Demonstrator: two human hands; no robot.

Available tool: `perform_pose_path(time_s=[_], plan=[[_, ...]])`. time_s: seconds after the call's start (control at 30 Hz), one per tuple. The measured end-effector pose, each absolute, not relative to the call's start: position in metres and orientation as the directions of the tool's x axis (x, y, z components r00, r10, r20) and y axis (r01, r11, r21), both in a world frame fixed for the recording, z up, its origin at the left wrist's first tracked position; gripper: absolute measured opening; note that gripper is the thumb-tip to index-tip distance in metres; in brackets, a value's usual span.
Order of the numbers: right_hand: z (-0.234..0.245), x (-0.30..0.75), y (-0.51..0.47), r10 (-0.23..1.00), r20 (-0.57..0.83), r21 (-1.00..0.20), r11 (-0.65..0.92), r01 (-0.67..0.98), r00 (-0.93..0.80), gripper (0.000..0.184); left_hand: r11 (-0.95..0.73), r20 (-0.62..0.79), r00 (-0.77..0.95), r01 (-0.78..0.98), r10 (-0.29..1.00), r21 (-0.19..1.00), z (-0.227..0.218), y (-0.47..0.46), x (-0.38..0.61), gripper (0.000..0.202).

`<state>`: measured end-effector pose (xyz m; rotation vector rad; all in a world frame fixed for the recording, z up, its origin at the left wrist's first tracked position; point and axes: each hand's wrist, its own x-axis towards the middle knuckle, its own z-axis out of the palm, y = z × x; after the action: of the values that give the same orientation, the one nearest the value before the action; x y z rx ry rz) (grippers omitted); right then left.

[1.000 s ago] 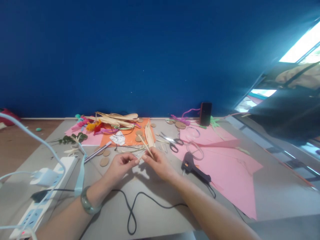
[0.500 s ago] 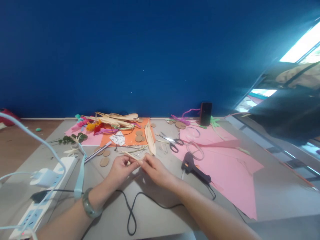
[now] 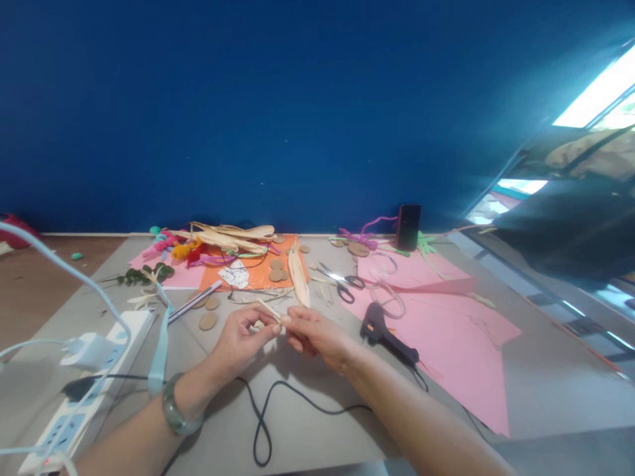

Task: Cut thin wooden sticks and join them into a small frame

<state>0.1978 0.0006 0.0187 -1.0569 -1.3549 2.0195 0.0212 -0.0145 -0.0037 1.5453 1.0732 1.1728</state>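
Note:
My left hand [image 3: 241, 334] and my right hand [image 3: 313, 334] meet above the grey table [image 3: 297, 423], fingertips pinched together on a thin pale straw strip [image 3: 269, 311] that sticks out up and to the left. A green bangle [image 3: 173, 404] is on my left wrist. Just beyond the hands lies a long pale leaf-shaped straw piece [image 3: 299, 277]. A black glue gun [image 3: 384, 334] lies right of my right hand, its black cord [image 3: 262, 423] looping under my arms.
Scissors [image 3: 342, 281], brown card discs [image 3: 207, 320], orange paper [image 3: 258, 268], pink paper sheets [image 3: 446, 324], a clear tape ring [image 3: 389, 297], coloured pipe cleaners [image 3: 173, 250] and a dark phone [image 3: 408, 226] lie around. A white power strip [image 3: 74, 403] sits at the left edge.
Both hands dropped slightly toward me and stayed together. The straw strip swung from pointing up-left off the right hand to lying lower between both pinches.

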Motion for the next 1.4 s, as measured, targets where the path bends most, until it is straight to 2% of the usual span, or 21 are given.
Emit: perform_pose_path(time_s=[0.17,0.3,0.4,0.53,0.7,0.83,0.97,1.13,1.4], plan=[[0.023,0.205,0.005,0.739,-0.357,-0.899,-0.437,-0.004,-0.572,0.038,-0.291,0.262,0.195,0.141,0.945,0.946,-0.001,-0.011,0.018,0.017],[0.026,0.217,0.015,0.842,-0.291,-0.924,-0.371,-0.096,-0.455,0.039,-0.268,0.246,0.151,0.149,0.958,0.952,-0.001,-0.008,0.014,0.020],[0.026,0.217,0.015,0.897,-0.208,-0.975,-0.224,0.006,-0.390,0.040,-0.215,0.201,0.124,0.103,0.972,0.971,-0.002,-0.009,0.016,0.021],[0.022,0.204,0.003,0.873,-0.149,-0.974,-0.048,0.221,-0.464,0.039,-0.121,0.112,0.115,0.074,0.987,0.990,-0.005,-0.011,0.021,0.022],[0.018,0.191,-0.006,0.849,-0.052,-0.996,-0.009,0.085,-0.525,0.043,-0.031,0.029,0.104,0.023,0.994,0.999,-0.010,-0.011,0.023,0.025],[0.017,0.191,-0.006,0.871,-0.069,-0.990,0.002,0.143,-0.486,0.039,-0.045,0.042,0.081,0.040,0.996,0.998,-0.012,-0.010,0.025,0.025],[0.016,0.192,-0.005,0.867,-0.127,-0.985,-0.053,0.165,-0.483,0.038,-0.094,0.089,0.064,0.094,0.994,0.991,-0.015,-0.012,0.026,0.024],[0.017,0.195,-0.004,0.784,-0.270,-0.962,-0.237,0.133,-0.558,0.037,-0.135,0.124,0.079,0.151,0.989,0.979,-0.017,-0.017,0.025,0.021],[0.027,0.198,-0.002,0.736,-0.343,-0.911,-0.413,0.014,-0.583,0.036,-0.263,0.242,0.149,0.135,0.959,0.955,-0.005,-0.016,0.023,0.017]])
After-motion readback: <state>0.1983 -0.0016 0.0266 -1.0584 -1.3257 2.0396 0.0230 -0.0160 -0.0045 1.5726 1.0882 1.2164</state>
